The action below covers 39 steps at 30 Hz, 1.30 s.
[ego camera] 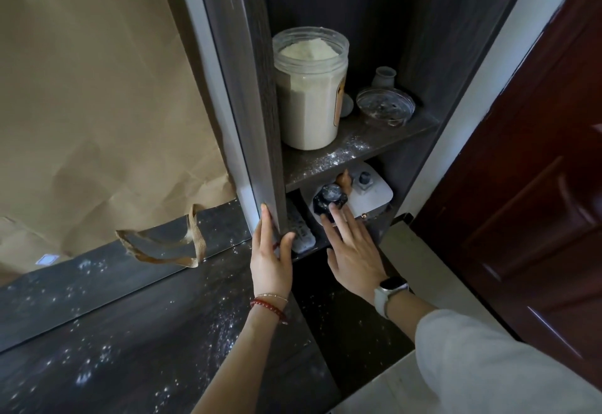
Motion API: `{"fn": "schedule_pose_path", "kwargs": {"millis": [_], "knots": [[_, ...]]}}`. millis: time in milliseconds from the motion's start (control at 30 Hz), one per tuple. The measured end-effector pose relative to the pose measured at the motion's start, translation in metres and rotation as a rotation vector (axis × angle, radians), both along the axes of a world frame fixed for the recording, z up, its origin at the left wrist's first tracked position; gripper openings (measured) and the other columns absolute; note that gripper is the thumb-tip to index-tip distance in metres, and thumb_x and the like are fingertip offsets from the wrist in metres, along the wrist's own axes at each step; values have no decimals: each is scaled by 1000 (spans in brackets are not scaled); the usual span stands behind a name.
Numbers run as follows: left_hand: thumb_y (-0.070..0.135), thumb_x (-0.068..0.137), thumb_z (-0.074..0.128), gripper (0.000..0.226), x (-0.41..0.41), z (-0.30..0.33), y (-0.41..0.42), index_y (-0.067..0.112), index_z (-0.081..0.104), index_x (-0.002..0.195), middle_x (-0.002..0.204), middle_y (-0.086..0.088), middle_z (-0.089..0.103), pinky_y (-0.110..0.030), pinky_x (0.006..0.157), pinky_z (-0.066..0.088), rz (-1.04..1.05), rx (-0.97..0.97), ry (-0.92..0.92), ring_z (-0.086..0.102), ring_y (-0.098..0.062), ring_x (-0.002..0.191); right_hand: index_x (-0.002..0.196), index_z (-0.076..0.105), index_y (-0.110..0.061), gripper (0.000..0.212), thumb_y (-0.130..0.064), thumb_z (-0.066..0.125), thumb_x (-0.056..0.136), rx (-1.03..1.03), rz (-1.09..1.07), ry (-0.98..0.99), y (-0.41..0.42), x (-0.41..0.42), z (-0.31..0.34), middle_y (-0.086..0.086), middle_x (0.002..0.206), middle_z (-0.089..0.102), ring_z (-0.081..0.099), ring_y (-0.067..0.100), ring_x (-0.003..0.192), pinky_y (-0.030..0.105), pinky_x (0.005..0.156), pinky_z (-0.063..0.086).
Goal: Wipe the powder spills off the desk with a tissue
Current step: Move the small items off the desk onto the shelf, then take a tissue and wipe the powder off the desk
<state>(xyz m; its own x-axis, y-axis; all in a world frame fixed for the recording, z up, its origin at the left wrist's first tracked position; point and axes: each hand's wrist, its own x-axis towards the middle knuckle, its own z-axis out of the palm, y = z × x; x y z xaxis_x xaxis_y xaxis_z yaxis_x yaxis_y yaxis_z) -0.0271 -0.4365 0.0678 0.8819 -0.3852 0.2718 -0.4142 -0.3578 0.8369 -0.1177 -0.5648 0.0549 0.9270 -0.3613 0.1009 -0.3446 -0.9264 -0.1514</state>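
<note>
White powder speckles the dark wooden desk (107,345) at the lower left and the shelf board (345,149) of the dark cabinet. My left hand (272,257) rests on the lower end of the cabinet's side panel (257,113), thumb wrapped around its edge. My right hand (353,247), with a white watch on the wrist, reaches flat and open into the lower compartment, fingertips touching a black knob-shaped object (330,197) that sits on a white device (374,198). No tissue is visible.
An open clear jar (309,87) full of pale powder stands on the dusted shelf, beside a glass dish (384,105) and a small grey vase (384,78). A grey remote (301,234) lies in the lower compartment. Brown paper (91,104) covers the wall; a dark red door (534,185) stands on the right.
</note>
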Motion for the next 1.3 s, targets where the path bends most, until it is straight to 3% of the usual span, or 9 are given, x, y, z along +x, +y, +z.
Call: {"fn": "schedule_pose_path", "kwargs": {"millis": [167, 300, 400, 533, 700, 933, 1067, 1300], "knots": [[17, 89, 55, 65, -9, 1, -2, 20, 19, 143, 143, -17, 33, -34, 96, 41, 37, 1, 28, 37, -28, 130, 145, 15, -19, 59, -23, 41, 92, 95, 51, -19, -1, -2, 8, 5, 157, -4, -6, 24, 144, 44, 117, 9], [12, 86, 59, 67, -42, -8, 6, 5, 22, 141, 143, -23, 27, -45, 108, 31, 63, 11, 95, 28, -34, 134, 145, 22, -18, 56, -23, 43, 93, 206, -28, -124, 8, -39, 6, 5, 156, 11, 3, 21, 144, 43, 117, 11], [16, 84, 61, 67, -82, -27, 13, 6, 26, 140, 144, -20, 28, -47, 109, 28, 20, 195, 188, 27, -35, 134, 141, 29, -19, 52, -24, 45, 93, 337, -225, -144, 19, -95, -11, 4, 152, 26, 14, 19, 143, 44, 117, 17], [34, 89, 51, 62, -132, -50, 3, 19, 22, 142, 150, -7, 20, -45, 110, 23, -263, 552, 218, 17, -26, 138, 139, 33, -18, 47, -24, 45, 94, 457, -546, -102, 31, -192, -36, 4, 148, 34, 21, 19, 140, 41, 116, 16], [40, 91, 42, 53, -214, -56, -51, 20, 30, 139, 149, -6, 24, -43, 111, 21, -716, 881, 25, 23, -25, 136, 128, 49, -9, 38, -15, 51, 91, 464, -960, -185, 45, -328, -43, 11, 136, 50, 33, 26, 135, 46, 112, 25], [34, 93, 38, 45, -438, -53, -100, 17, 37, 134, 142, -3, 38, -35, 108, 27, -1279, 840, -314, 36, -21, 129, 111, 62, -7, 26, -9, 57, 86, 437, -1456, -352, 94, -539, -42, 13, 114, 64, 54, 31, 113, 40, 94, 42], [34, 92, 39, 43, -595, -57, -98, 17, 41, 132, 138, -3, 43, -34, 101, 32, -1532, 821, -463, 42, -22, 123, 114, 60, -5, 27, -8, 55, 87, 434, -1671, -420, 142, -673, -43, 14, 115, 62, 54, 33, 111, 39, 95, 41], [31, 91, 43, 41, -811, -45, -81, 18, 44, 130, 133, -5, 48, -35, 97, 35, -1830, 692, -561, 44, -24, 121, 116, 58, 0, 29, -6, 54, 88, 347, -2005, -542, 210, -850, -36, 19, 117, 61, 55, 34, 112, 42, 100, 39]]}}
